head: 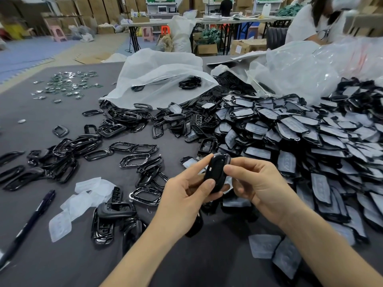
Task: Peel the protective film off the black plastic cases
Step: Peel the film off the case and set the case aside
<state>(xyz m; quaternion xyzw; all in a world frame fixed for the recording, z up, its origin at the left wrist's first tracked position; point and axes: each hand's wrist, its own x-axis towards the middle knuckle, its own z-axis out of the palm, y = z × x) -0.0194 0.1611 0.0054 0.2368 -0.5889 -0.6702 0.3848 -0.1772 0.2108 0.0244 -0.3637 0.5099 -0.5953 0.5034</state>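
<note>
both hands (186, 195) gripping black case (216, 172)

Back wall lined with stacked cardboard boxes (97, 7). Floor: blue foam mats (27, 50) at left. Mid-room: folding tables (159, 22), with pink stool (148, 34) and orange stool (165, 30) beneath, white sack (182, 36) beside. Dark grey desk (68, 264). Even indoor light.

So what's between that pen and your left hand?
Head view: peeled film pieces and black case parts lie between the pen and the left hand, which with the right hand grips a black case.
</note>
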